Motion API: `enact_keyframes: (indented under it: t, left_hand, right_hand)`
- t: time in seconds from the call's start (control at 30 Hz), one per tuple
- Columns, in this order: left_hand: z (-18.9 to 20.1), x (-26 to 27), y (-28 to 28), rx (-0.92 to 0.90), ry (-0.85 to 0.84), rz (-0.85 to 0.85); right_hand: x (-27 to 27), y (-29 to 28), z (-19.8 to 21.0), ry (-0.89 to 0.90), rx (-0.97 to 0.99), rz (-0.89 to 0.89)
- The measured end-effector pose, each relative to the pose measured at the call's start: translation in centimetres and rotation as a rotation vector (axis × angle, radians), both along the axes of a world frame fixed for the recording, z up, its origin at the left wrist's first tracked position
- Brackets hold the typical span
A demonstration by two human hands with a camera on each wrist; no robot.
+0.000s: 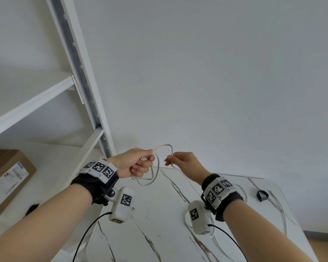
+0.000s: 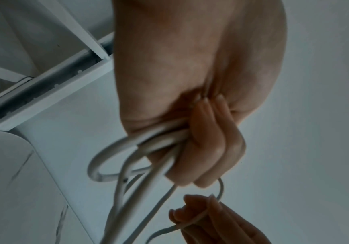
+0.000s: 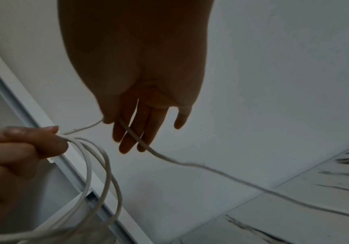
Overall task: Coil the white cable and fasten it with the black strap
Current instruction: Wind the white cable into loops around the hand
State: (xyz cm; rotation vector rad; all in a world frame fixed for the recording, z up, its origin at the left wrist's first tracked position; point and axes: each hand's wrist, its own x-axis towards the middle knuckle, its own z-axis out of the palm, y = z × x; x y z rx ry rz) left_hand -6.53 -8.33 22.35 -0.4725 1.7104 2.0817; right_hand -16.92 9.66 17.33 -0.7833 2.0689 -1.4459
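Observation:
My left hand (image 1: 140,164) is raised above the marble table (image 1: 159,220) and grips several loops of the white cable (image 1: 151,179) in its fist; the loops hang below and arch above it. In the left wrist view the fingers (image 2: 206,148) curl round the bundled strands (image 2: 115,156). My right hand (image 1: 180,160), just to the right, pinches the free run of cable between thumb and fingers (image 3: 131,132). From there the cable (image 3: 200,165) trails down to the table. The black strap (image 1: 262,195) lies as a small ring on the table's far right.
A white shelf frame (image 1: 80,76) stands at the left, with a cardboard box (image 1: 8,176) on its lower shelf. A plain white wall is behind. More slack white cable (image 1: 283,214) lies along the table's right side near its rounded corner.

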Motion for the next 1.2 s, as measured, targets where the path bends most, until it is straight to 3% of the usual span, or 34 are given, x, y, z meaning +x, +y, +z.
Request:
enact_keyframes:
  t: [0.27,0.43,0.67,0.83,0.97,1.2]
  left_hand:
    - [1.3,0.6,0.4,0.119,0.043,-0.02]
    - [1.5,0.0,0.9,0.364,0.127,0.106]
    - [1.4,-0.9,1.1,0.524,0.259,0.311]
    - [1.8,-1.9,0.6,0.608,0.32,0.479]
    - [1.5,-2.4,-0.6,0.711,0.342,0.591]
    - [1.1,-3.0,-0.2,0.661,0.324,0.631]
  right_hand:
    - [0.6,-0.4,-1.2,-0.03,0.046,-0.055]
    - [1.7,-1.7,-2.4,0.067,0.153,-0.038]
    - [3.5,-2.1,-2.9,0.088,0.281,0.075]
    - [4.5,-1.3,-4.0,0.076,0.297,0.056]
    - [4.7,-0.5,-4.3,0.266,0.29,-0.076]
    - [4.2,-0.5,-4.3,0.454,0.49,0.042]
